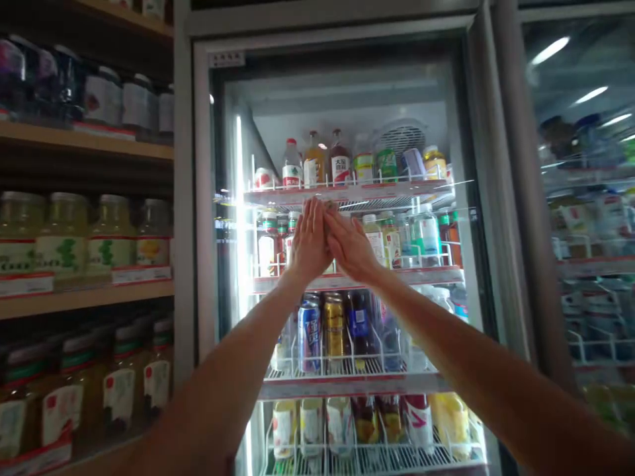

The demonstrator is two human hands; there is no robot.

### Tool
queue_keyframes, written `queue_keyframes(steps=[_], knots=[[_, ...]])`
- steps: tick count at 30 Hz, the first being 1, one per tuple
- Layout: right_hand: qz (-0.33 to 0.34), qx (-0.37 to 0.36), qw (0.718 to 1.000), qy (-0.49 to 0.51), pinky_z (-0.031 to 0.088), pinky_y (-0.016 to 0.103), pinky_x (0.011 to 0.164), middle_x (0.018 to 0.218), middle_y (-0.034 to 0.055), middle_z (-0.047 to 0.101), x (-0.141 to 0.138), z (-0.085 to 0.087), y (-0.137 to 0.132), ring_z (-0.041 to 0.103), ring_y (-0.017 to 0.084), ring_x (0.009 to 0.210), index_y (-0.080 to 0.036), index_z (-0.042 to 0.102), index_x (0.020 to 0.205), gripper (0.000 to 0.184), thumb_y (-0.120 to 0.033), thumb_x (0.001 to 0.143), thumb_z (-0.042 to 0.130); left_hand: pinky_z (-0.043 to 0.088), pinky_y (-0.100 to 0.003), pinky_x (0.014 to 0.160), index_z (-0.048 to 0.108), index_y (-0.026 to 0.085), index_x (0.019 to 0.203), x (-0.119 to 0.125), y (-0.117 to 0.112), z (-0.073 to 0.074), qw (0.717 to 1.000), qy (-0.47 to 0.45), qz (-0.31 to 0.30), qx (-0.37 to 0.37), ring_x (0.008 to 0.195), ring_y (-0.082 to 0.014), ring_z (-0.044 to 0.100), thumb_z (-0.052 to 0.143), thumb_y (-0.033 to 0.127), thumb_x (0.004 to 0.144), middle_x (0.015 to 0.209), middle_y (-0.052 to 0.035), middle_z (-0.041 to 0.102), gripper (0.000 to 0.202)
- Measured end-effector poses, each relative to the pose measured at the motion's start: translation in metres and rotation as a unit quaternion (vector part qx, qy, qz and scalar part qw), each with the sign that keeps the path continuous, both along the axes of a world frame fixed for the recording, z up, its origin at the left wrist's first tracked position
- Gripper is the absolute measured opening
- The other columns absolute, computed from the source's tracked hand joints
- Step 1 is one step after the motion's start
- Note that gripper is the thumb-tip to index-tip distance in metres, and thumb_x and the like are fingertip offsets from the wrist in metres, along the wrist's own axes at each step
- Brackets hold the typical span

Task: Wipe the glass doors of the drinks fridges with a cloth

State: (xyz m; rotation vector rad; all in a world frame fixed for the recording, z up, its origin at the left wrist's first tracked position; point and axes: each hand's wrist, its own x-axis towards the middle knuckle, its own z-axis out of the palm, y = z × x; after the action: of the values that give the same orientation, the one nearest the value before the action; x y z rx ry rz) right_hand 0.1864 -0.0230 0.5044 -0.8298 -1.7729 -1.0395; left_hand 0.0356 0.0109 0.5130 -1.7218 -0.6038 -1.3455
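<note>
Both my arms reach up in front of a glass-fronted drinks fridge. My left hand is held flat with its fingers stretched upward. My right hand meets it, its straight fingers slanting up to the left, so the two touch near the fingertips. A small pale patch shows between the fingertips; I cannot make out what it is. Both palms are turned away and hidden, and I cannot tell whether they press on the glass. Behind the hands stand bottles on the second shelf, partly covered by them.
Left of the fridge, wooden shelves hold large jars. Inside, a blue can and a gold can stand below my hands, with juice bottles lower down. Another glass-fronted fridge stands at the right.
</note>
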Motion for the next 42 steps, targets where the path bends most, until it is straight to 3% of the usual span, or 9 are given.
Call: queue_keyframes(steps=[7,10,13,15,19,24,31,38,42], knots=[[-0.132,0.060,0.987,0.068,0.019,0.057,0.108,0.150,0.0050,0.027,-0.063,0.007,0.011,0.018,0.028,0.139,-0.032,0.038,0.136,0.049,-0.043,0.089,0.040,0.014,-0.052,0.112,0.017,0.008,0.143,-0.066,0.005,-0.012,0.997,0.016,0.072,0.023,0.139,-0.0320,0.016,0.040,0.068,0.079,0.149,-0.0215,0.023,0.090],[-0.161,0.099,0.979,0.079,0.022,0.056,0.107,0.150,0.0035,0.028,-0.023,0.014,0.017,0.021,0.025,0.138,-0.031,0.039,0.135,0.045,-0.039,0.091,0.034,0.013,-0.052,0.112,0.020,0.011,0.143,-0.066,0.008,-0.013,0.996,0.019,0.076,0.031,0.139,-0.0309,0.017,0.039,0.069,0.079,0.148,-0.0196,0.025,0.089],[-0.187,0.144,0.944,0.229,0.028,0.056,0.103,0.145,0.0075,0.036,0.058,0.021,0.018,0.032,0.027,0.133,-0.027,0.043,0.133,0.045,-0.038,0.092,0.031,0.014,-0.051,0.112,0.021,0.012,0.143,-0.060,0.007,-0.014,0.997,0.016,0.071,0.035,0.139,-0.0298,0.018,0.037,0.068,0.081,0.148,-0.0185,0.025,0.085],[-0.203,0.164,0.915,0.308,0.030,0.061,0.097,0.139,0.0192,0.041,0.104,0.026,0.015,0.037,0.033,0.128,-0.016,0.044,0.134,0.050,-0.036,0.092,0.024,0.014,-0.050,0.112,0.022,0.010,0.143,-0.058,0.006,-0.014,0.996,0.011,0.074,0.040,0.139,-0.0299,0.019,0.037,0.065,0.082,0.148,-0.0189,0.027,0.083],[-0.218,0.176,0.910,0.305,0.036,0.054,0.094,0.135,0.0205,0.046,0.106,0.028,0.015,0.039,0.032,0.126,-0.012,0.045,0.133,0.051,-0.031,0.093,0.019,0.016,-0.050,0.111,0.025,0.009,0.142,-0.058,0.005,-0.014,0.995,0.003,0.083,0.048,0.138,-0.0295,0.021,0.035,0.059,0.086,0.147,-0.0182,0.028,0.076],[-0.180,0.154,0.968,0.088,0.025,0.042,0.108,0.146,0.0025,0.035,0.045,0.007,0.026,0.028,0.018,0.136,-0.028,0.042,0.135,0.044,-0.028,0.092,0.032,0.015,-0.049,0.112,0.026,0.010,0.142,-0.058,0.003,-0.018,0.995,-0.009,0.090,0.038,0.138,-0.0283,0.021,0.035,0.055,0.087,0.147,-0.0160,0.029,0.071],[-0.154,0.200,0.926,0.282,0.026,0.052,0.103,0.140,0.0140,0.041,0.131,-0.004,0.018,0.031,0.025,0.133,-0.018,0.038,0.138,0.048,-0.028,0.094,0.023,0.019,-0.050,0.110,0.024,0.014,0.143,-0.059,0.002,-0.032,0.990,-0.045,0.120,0.056,0.137,-0.0286,0.025,0.036,0.047,0.089,0.146,-0.0140,0.032,0.064],[-0.118,0.165,0.976,0.074,0.020,0.038,0.110,0.143,-0.0010,0.041,0.066,-0.057,0.022,0.028,0.013,0.136,-0.031,0.045,0.132,0.042,-0.029,0.092,0.031,0.018,-0.050,0.110,0.029,0.015,0.142,-0.057,-0.002,-0.050,0.987,-0.092,0.119,0.053,0.137,-0.0289,0.026,0.039,0.042,0.089,0.145,-0.0150,0.033,0.060],[-0.134,0.168,0.966,0.146,0.018,0.045,0.109,0.143,0.0101,0.040,0.112,-0.061,0.019,0.031,0.019,0.134,-0.021,0.043,0.134,0.044,-0.027,0.092,0.033,0.017,-0.051,0.110,0.020,0.016,0.145,-0.061,-0.005,-0.079,0.987,-0.090,0.130,0.032,0.139,-0.0289,0.020,0.037,0.040,0.090,0.148,-0.0150,0.029,0.062]])
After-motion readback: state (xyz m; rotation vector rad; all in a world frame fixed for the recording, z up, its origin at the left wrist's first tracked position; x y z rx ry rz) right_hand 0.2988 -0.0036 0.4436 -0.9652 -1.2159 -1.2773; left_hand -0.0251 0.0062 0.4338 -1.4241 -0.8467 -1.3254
